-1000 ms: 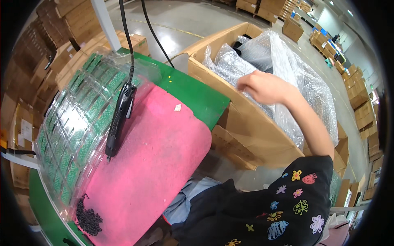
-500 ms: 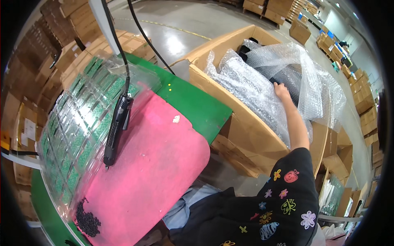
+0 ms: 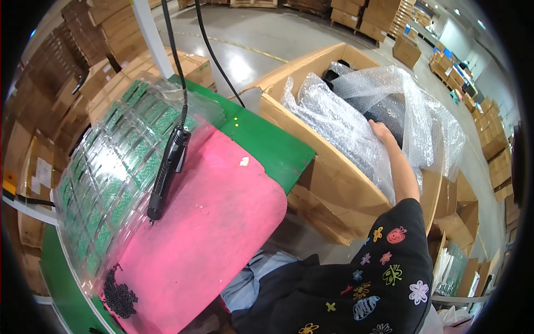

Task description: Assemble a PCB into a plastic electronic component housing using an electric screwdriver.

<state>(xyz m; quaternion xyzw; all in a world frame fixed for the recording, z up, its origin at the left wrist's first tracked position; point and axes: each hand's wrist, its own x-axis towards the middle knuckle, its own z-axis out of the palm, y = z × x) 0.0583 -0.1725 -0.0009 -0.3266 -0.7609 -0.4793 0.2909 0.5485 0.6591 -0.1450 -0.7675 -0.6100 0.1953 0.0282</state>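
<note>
My right hand reaches into an open cardboard box on the right. Its fingers are closed at the edge of clear bubble wrap, beside dark parts that show through and between the sheets. The fingertips are partly hidden, so the exact grip is hard to see. A loose sheet of the wrap billows over the box's right side. My left hand is out of view.
A black electric screwdriver hangs by its cord over a pink mat on a green table. Clear trays of green circuit boards lie at left. Black screws are piled on the mat's near corner; a small whitish scrap lies farther back.
The view has shifted slightly, so the table and screwdriver appear a little to the right. My right hand stays at the bubble wrap, slightly lower in the picture.
</note>
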